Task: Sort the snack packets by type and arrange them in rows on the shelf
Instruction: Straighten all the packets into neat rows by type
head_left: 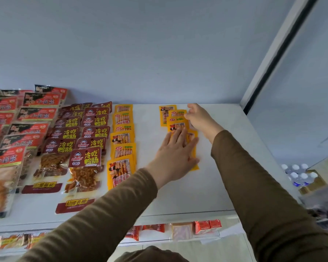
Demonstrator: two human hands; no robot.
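Now left hand (175, 153) flat, fingers spread, pressing loose yellow packets (175, 121) at shelf (216, 176) 1 o'clock; right hand (198, 118) pinching top packet edge. Risk: overlapped stack slides, row skews.

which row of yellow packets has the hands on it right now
The right-hand yellow row, standing alone mid-shelf: the left hand lies flat on its near end, the right hand at its far end. The yellow row beside the maroon packets is untouched.
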